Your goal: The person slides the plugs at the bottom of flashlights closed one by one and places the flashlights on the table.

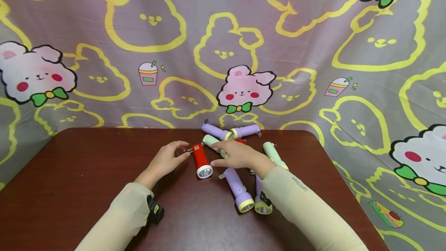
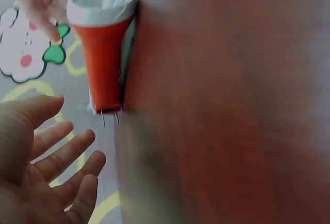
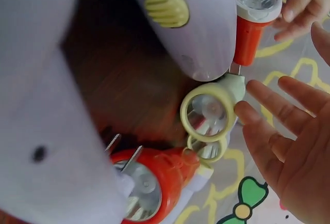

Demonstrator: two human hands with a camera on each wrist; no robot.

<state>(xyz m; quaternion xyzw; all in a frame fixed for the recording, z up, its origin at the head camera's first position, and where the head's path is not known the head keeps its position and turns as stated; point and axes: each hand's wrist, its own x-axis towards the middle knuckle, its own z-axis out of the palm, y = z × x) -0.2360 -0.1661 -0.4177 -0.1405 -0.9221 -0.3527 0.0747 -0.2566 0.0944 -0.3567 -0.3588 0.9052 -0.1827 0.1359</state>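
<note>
A red flashlight [image 1: 199, 156] with a white head lies on the table between the two hands, its lens toward the near edge. My left hand [image 1: 167, 162] is just left of it, fingers spread and apart from it; the left wrist view shows this hand [image 2: 56, 167] holding nothing, beside the flashlight's two metal prongs [image 2: 110, 116]. To the right of the flashlight, my right hand [image 1: 238, 155] reaches over a pale green flashlight [image 1: 210, 140] and partly hides it. In the right wrist view, its fingers [image 3: 281, 108] are extended with nothing in them.
Two lilac flashlights [image 1: 237, 187] lie nearest me, one partly under the right sleeve. Another pale green flashlight [image 1: 271, 151] is at the right. Two more lilac flashlights [image 1: 246, 130] lie at the back, beside a mostly hidden red one [image 1: 241, 141]. A patterned curtain [image 1: 195, 57] stands behind the table.
</note>
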